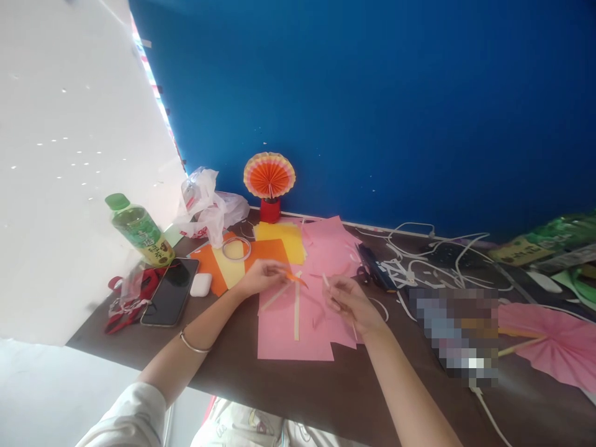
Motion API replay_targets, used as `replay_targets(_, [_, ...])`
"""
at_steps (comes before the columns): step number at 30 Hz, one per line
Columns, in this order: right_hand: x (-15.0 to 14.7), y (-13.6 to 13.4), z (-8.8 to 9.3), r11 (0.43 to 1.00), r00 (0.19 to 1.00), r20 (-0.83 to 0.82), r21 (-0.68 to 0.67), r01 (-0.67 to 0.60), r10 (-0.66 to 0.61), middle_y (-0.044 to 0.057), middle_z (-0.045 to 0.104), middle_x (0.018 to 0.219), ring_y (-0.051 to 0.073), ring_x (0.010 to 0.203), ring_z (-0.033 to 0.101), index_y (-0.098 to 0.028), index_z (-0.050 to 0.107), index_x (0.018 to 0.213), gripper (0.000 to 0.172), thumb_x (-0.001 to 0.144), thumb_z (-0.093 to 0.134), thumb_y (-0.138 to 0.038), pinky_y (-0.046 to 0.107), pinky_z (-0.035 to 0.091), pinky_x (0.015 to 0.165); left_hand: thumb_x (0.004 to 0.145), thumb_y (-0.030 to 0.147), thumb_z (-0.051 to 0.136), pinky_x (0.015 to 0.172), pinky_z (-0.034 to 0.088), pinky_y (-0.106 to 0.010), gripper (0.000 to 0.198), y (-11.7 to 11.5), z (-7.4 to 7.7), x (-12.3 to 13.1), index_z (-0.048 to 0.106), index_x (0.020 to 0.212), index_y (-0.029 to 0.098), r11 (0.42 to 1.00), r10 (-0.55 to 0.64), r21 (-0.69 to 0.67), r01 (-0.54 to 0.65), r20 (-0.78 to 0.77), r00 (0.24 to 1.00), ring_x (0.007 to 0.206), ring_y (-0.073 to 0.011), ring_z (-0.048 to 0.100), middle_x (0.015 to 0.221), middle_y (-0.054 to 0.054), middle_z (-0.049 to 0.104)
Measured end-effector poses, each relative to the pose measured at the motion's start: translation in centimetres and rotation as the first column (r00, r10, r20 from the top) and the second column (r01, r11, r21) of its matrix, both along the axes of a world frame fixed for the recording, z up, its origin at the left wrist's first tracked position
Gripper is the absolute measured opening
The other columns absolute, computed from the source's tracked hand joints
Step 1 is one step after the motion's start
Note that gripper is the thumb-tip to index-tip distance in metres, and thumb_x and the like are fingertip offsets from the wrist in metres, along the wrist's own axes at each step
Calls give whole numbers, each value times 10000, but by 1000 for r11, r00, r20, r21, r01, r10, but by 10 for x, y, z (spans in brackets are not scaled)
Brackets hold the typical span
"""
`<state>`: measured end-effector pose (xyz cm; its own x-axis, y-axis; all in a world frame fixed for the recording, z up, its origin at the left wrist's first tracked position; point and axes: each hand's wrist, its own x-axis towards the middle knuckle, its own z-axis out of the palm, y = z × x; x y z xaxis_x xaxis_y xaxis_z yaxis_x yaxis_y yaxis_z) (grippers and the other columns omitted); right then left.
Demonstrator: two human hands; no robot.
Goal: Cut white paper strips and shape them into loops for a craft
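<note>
My left hand (263,276) rests on the pink paper sheet (298,323), its fingers pinched on a small orange paper strip (297,279). My right hand (347,301) hovers just to the right, fingers closed on a thin pale stick (325,280). Two more pale strips (297,307) lie on the pink paper between the hands. Orange and yellow paper sheets (274,245) sit behind my left hand, with a clear tape ring (236,248) on them.
An orange folded paper fan (269,176) stands in a red cup by the blue wall. At left are a green bottle (139,230), a phone (171,292), a white earbud case (201,284) and a plastic bag (207,205). White cables (419,261) and a pink fan (554,347) lie to the right.
</note>
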<state>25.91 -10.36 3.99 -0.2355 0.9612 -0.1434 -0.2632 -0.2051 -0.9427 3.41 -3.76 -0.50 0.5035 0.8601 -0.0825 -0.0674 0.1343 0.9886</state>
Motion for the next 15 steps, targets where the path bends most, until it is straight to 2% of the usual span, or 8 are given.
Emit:
replay_targets(3, [1, -2, -2, 998, 997, -69, 40, -39, 42, -74, 388, 485, 23, 355, 275, -193, 497, 546, 369, 515, 766, -444, 190, 151, 362, 682, 352, 692, 799, 522, -341, 426, -1, 4, 2, 614, 1000, 80, 998, -20, -60, 23, 50, 999, 790, -193, 675, 858, -121, 701])
replay_targets(5, [2, -2, -4, 999, 995, -85, 32, -40, 42, -74, 379, 485, 20, 354, 272, -189, 491, 535, 370, 517, 767, -434, 187, 143, 357, 661, 328, 707, 768, 535, -339, 368, 3, 0, 1, 631, 921, 80, 995, -37, -91, 33, -40, 999, 750, -195, 678, 796, -112, 702])
replay_targets(7, [2, -2, -6, 1000, 998, -63, -6, -16, 15, -73, 384, 476, 26, 366, 292, -188, 510, 563, 321, 550, 759, -389, 185, 152, 366, 665, 306, 695, 728, 546, -331, 299, 9, -5, -3, 632, 859, 89, 997, -7, -81, -4, -133, 991, 725, -195, 678, 760, -103, 699])
replay_targets(10, [2, 0, -12, 998, 1000, 2, -61, 23, -23, -74, 395, 460, 42, 388, 333, -188, 545, 634, 257, 583, 747, -339, 188, 184, 377, 686, 270, 656, 686, 551, -309, 204, 16, -11, -9, 626, 817, 116, 988, 143, 90, -125, -241, 960, 706, -182, 675, 797, -85, 694])
replay_targets(12, [2, 1, -14, 997, 999, 15, -74, 32, -31, -75, 403, 466, 48, 400, 355, -189, 556, 673, 249, 585, 747, -323, 188, 200, 380, 677, 253, 652, 690, 546, -300, 154, 14, -10, -8, 630, 775, 135, 955, 246, 238, -179, -294, 924, 713, -177, 671, 803, -65, 691])
replay_targets(14, [5, 1, -15, 997, 1000, -9, -71, 12, -13, -76, 404, 477, 41, 395, 352, -190, 542, 660, 256, 583, 748, -321, 184, 197, 377, 674, 264, 659, 721, 539, -307, 145, 4, -4, 1, 635, 749, 142, 942, 253, 289, -173, -268, 930, 725, -179, 668, 775, -53, 689])
replay_targets(15, [6, 0, -16, 998, 999, -29, -63, -19, 17, -78, 401, 480, 33, 380, 335, -191, 528, 634, 272, 574, 752, -333, 181, 184, 368, 681, 281, 661, 729, 537, -315, 163, -3, 0, 7, 635, 751, 136, 956, 201, 254, -148, -198, 960, 713, -179, 669, 748, -53, 688])
